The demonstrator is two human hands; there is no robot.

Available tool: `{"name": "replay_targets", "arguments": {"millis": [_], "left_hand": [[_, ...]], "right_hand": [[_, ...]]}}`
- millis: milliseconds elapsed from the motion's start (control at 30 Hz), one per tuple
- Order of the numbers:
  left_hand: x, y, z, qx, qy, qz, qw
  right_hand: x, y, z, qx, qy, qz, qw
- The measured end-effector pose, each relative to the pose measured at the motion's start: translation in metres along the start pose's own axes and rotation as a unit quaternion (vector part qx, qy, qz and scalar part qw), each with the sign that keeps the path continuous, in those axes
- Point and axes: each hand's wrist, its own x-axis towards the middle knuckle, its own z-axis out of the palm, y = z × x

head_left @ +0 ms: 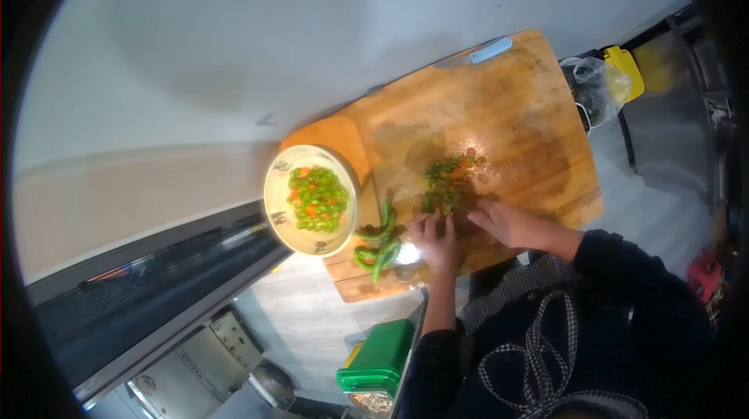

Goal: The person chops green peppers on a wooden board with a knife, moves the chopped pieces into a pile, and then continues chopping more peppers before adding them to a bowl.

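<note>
Nearest, at the lower right of the frame, a checked bow (pixel 538 356) is tied over dark clothing, and two bare forearms reach up from dark sleeves toward the centre. The left hand (pixel 438 243) is low over the board with its fingers bent downward at the lower edge of some chopped pepper pieces (pixel 442 173); whether it pinches any cannot be told. Just to its right, the right hand (pixel 505 222) is partly curled, fingers pointing left, and its grip is not clear. The chopped pieces, green with bits of orange, lie near the middle of the frame on a wooden cutting board (pixel 523 115). Whole green peppers (pixel 381 255) lie left of the left hand, beside a pale bowl (pixel 276 193) holding chopped green and orange pieces (pixel 318 199). A knife (pixel 491 51) with a light blue handle lies along the board's upper edge. Beyond, a green bin (pixel 378 353) stands at lower centre, and a clear plastic bag (pixel 599 91) shows at upper right.
</note>
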Motion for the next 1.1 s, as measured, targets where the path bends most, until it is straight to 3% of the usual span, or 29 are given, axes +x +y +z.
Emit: {"name": "replay_targets", "arguments": {"millis": [67,200,267,367,467,567,667,833,867,933,1067,1100], "left_hand": [[0.001,0.002,0.001,0.003,0.005,0.007,1.000],[0.001,0.002,0.002,-0.004,-0.009,-0.029,1.000],[0.001,0.004,0.000,-0.003,-0.010,-0.024,1.000],[0.004,0.004,0.001,0.013,0.000,0.016,1.000],[0.003,0.004,0.000,0.022,-0.005,0.036,0.999],[0.004,0.004,0.002,0.027,-0.010,0.051,0.998],[0.005,0.004,0.000,0.059,-0.021,0.077,0.995],[0.007,0.015,-0.020,0.006,-0.011,0.023,1.000],[0.006,0.015,-0.023,-0.144,-0.026,-0.076,0.986],[0.012,0.024,-0.030,-0.420,-0.054,-0.266,0.866],[0.019,0.048,-0.039,-0.625,-0.134,-0.270,0.720],[0.023,0.069,-0.039,-0.631,-0.133,-0.280,0.711]], "right_hand": [[-0.007,-0.007,-0.005,-0.019,-0.027,0.031,0.999],[-0.012,-0.003,-0.004,-0.026,0.012,0.000,1.000],[-0.013,0.001,0.001,-0.032,0.058,-0.038,0.997],[-0.009,0.007,0.005,-0.045,0.051,-0.036,0.997],[-0.011,-0.012,-0.005,-0.050,-0.017,0.044,0.998],[0.011,-0.001,0.002,-0.051,-0.024,-0.045,0.997],[0.038,0.037,0.025,-0.189,0.044,-0.250,0.948],[-0.002,0.012,-0.018,0.126,0.008,-0.069,0.990],[-0.016,0.005,-0.032,0.186,0.005,-0.026,0.982],[-0.030,0.008,-0.049,0.207,0.029,-0.052,0.977],[-0.059,0.013,-0.085,0.307,0.017,-0.054,0.950],[-0.070,0.013,-0.095,0.316,0.026,-0.044,0.947]]}}
